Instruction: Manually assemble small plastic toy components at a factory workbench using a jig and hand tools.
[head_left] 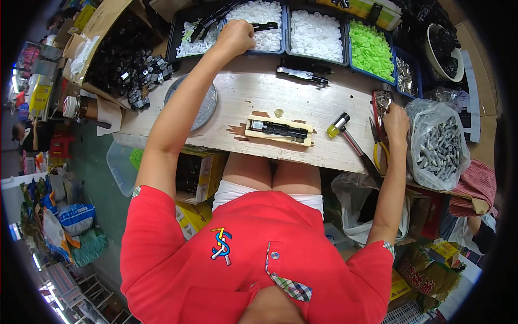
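My left hand point(234, 39) is closed over the trays at the back, round a long black plastic part point(264, 26) whose end sticks out to the right. Far to the right, my right hand point(397, 125) dips its curled fingers to a narrow red tray point(376, 110) of small shiny pieces; its fingertips are partly hidden. Between my arms, a wooden holding block point(306, 141) lies near the table's front edge with a black toy-like assembly point(278, 129) set in it. A similar black assembly point(302, 75) rests farther back on the table.
A yellow-headed hammer point(339, 125) and yellow-handled pliers point(382, 154) lie at the right, beside a bag of grey parts point(440, 148). Along the back stand trays of white pieces point(315, 38) and green pieces point(372, 51). At left are a round metal dish point(208, 105) and black parts point(143, 75).
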